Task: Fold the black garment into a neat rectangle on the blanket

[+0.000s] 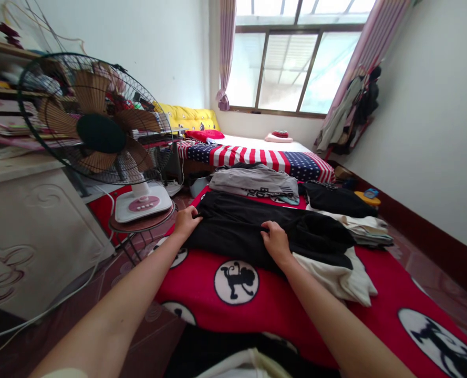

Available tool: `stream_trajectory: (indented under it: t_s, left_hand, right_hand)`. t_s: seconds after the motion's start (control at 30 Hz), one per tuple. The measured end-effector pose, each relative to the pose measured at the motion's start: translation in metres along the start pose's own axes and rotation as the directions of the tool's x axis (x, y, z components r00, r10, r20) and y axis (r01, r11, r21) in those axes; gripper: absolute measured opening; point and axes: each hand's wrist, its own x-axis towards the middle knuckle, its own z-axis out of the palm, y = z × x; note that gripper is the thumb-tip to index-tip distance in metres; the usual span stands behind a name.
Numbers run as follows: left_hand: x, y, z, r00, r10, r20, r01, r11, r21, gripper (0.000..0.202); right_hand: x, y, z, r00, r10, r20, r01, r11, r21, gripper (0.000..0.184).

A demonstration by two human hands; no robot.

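Note:
A black garment lies spread on a red blanket printed with monkey medallions. My left hand pinches the garment's left edge with curled fingers. My right hand grips its near edge, fingers bent into the cloth. A cream garment lies under the black one at the right. Beyond it sits a grey printed shirt.
A standing fan on a small round table is at my left, beside a white cabinet and cluttered shelves. More folded clothes lie at the right. A bed with a stars-and-stripes cover stands under the window. Clothes hang on the right wall.

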Motion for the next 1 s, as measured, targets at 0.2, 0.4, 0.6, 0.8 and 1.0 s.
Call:
stream_trajectory:
  t_s: [0.2,0.4,0.6,0.8,1.0]
  left_hand:
    - [-0.010,0.014,-0.006,1.000,-0.012,0.005,0.011,0.989,0.147,0.023]
    - [-0.032,0.057,0.003,0.895,0.395,0.206,-0.430,0.888,0.162,0.036]
    - [-0.040,0.051,0.029,0.792,0.262,0.552,-0.426,0.885,0.190,0.058]
    - [-0.029,0.038,0.027,0.848,0.185,0.496,-0.362,0.887,0.287,0.058]
    - [-0.027,0.035,0.033,0.863,0.150,0.483,-0.333,0.888,0.318,0.061]
  right_hand:
    - [-0.018,-0.009,0.011,0.907,-0.349,0.234,0.364,0.931,-0.023,0.041]
    - [-0.019,-0.015,0.028,0.867,-0.226,0.445,0.336,0.923,-0.187,0.053]
    - [-0.020,-0.013,0.028,0.877,-0.251,0.411,0.340,0.927,-0.159,0.053]
    - [-0.026,-0.005,0.026,0.932,-0.283,0.225,0.290,0.957,0.004,0.036]
    - [-0.030,-0.008,0.003,0.927,-0.226,0.299,0.214,0.974,0.073,0.036]
